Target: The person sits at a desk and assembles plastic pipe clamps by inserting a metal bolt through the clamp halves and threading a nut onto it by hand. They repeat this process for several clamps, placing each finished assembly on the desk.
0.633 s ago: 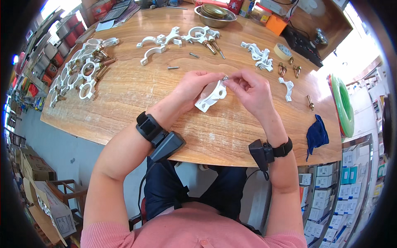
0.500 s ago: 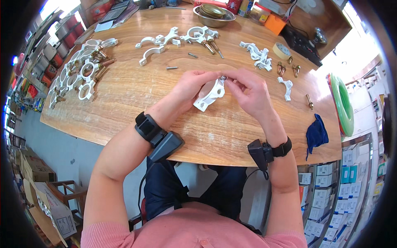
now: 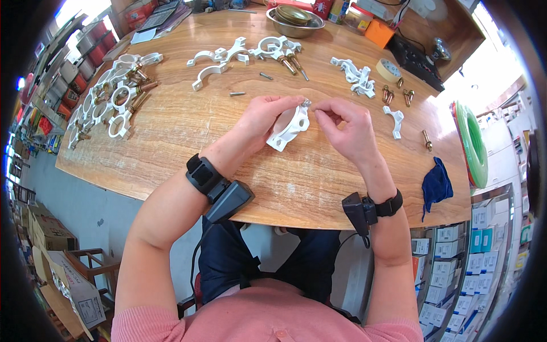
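Right hand [image 3: 348, 128]: now off the silvery fastener [image 3: 306, 104], slightly nearer the right edge of the tabletop [image 3: 319, 176]
Silvery fastener: more exposed, at one end of the white pipe clamp [image 3: 289, 133]

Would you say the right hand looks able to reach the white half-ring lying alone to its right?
Probably yes: the right hand is apart from the white clamp held in the left hand, and nothing appears to stand between the right hand and the half-ring.

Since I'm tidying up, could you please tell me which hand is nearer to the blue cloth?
Right. In the picture, the right hand is above and left of the blue cloth; the left hand is farther left, holding a white clamp piece.
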Demonstrator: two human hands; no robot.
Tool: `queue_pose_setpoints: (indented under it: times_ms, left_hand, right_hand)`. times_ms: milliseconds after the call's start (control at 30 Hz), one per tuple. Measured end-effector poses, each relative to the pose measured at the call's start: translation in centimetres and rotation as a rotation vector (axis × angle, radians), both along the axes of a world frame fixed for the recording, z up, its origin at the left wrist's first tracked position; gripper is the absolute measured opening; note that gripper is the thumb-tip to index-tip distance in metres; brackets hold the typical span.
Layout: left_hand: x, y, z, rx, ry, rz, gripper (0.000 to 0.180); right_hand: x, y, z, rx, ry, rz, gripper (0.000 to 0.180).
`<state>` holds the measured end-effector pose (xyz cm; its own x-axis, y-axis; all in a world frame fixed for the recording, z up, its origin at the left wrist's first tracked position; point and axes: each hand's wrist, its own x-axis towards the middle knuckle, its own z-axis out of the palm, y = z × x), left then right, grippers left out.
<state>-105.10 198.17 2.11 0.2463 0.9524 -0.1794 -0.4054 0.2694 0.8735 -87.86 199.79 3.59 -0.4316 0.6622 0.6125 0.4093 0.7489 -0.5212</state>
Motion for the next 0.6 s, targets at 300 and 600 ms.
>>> queue_pose_setpoints:
  times_ms: [300,600]
  left_hand:
    - [-0.30,0.16,-0.39,0.017,0.017,-0.014,0.020]
    - [0.29,0.06,-0.20,-0.003,0.017,-0.004,0.021]
  right_hand:
    - [-0.09,-0.06,0.01,-0.011,-0.013,0.006,0.018]
    - [-0.08,-0.01,0.01,-0.057,-0.053,-0.039,0.016]
